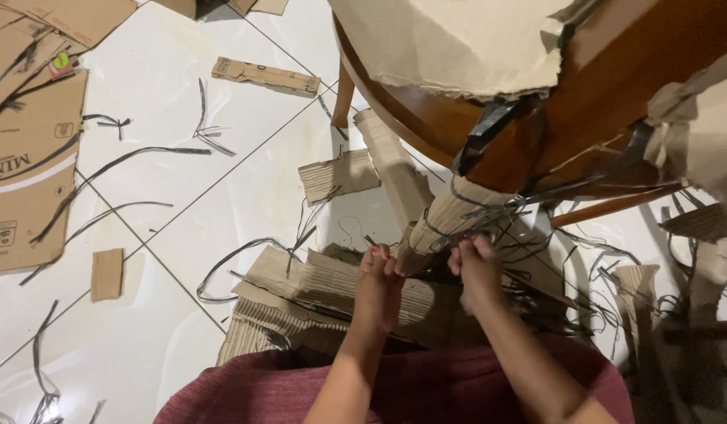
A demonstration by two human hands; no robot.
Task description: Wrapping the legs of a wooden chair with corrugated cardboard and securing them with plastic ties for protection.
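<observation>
Your left hand [379, 284] pinches the lower end of the brown corrugated-cardboard wrap [451, 221] on the wooden table leg; your right hand [476, 267] is closed on the thin black plastic strapping [489, 213] binding it; the wrap's long axis runs up-right, away from you; loose cardboard sheets [316, 294] crowd the white tiled floor [183, 102] beneath.

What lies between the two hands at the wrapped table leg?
In the head view, the lower end of the cardboard-wrapped leg lies between the left hand and right hand, with thin dark strips around it. Both hands touch it.
</observation>
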